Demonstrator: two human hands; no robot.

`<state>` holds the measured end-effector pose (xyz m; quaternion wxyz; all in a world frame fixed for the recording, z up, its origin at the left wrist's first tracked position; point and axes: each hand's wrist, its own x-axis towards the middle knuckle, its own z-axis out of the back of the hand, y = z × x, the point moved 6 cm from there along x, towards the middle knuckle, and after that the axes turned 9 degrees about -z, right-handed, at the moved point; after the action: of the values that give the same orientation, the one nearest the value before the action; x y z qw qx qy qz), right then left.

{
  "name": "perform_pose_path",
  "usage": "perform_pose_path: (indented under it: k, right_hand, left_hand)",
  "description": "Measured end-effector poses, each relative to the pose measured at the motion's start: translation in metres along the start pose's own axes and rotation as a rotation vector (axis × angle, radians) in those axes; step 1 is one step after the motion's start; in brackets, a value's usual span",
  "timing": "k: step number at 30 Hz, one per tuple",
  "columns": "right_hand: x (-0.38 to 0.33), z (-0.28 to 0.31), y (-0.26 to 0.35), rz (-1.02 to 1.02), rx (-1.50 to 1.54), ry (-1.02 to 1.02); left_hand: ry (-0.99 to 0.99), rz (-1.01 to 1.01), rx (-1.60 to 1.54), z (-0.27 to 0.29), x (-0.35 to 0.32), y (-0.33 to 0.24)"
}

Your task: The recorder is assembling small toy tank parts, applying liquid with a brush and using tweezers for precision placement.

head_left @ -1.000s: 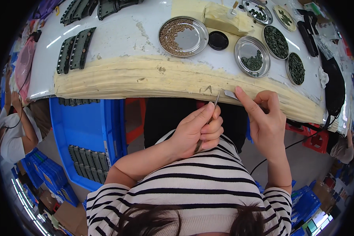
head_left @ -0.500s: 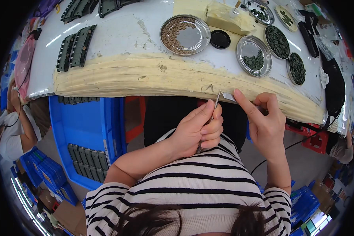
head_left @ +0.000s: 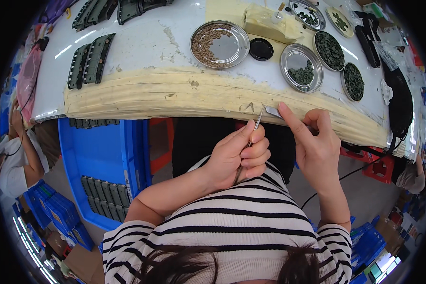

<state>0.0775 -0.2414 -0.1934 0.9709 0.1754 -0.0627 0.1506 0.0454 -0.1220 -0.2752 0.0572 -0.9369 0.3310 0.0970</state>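
Observation:
My left hand (head_left: pixel 244 154) is closed around a slim, pointed metal tool (head_left: pixel 258 120), its tip directed up at the table edge. My right hand (head_left: pixel 317 146) grips a small blade (head_left: pixel 272 111), with the index finger stretched along it; its handle is mostly hidden in the palm. The blade lies against the layered tan tape (head_left: pixel 175 97) along the table's front edge. Blade and pointed tip are close together; whether they touch, I cannot tell.
On the white table stand a metal dish of brown pellets (head_left: pixel 206 46), dishes with dark green pieces (head_left: pixel 302 74), a black lid (head_left: pixel 261 49) and a tape-covered block (head_left: pixel 265 23). Curved dark green parts (head_left: pixel 99 57) lie left. A blue bin (head_left: pixel 94 151) sits below the edge.
The view has shifted slightly. My right hand has moved a little up and left with the blade, which now shows more clearly. My left hand keeps its grip on the pointed tool.

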Motion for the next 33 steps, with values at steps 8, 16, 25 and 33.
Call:
perform_pose_path:
  k: [8, 16, 25, 33]
  right_hand:
    - [0.007, 0.053, -0.044, -0.186, 0.273, -0.257]
    - [-0.016, 0.097, -0.197, -0.526, -0.195, -0.312]
    - [0.012, 0.083, -0.069, -0.017, 0.077, -0.373]
    - [0.019, 0.034, 0.040, 0.685, -0.059, -0.382]
  left_hand:
    - [0.091, 0.024, 0.074, -0.014, -0.008, -0.003]
    - [0.251, -0.171, 0.188, -0.046, 0.006, -0.046]
    - [0.072, -0.413, 0.261, -0.067, 0.032, -0.054]
    - [0.187, -0.252, 0.182, -0.093, 0.028, -0.039]
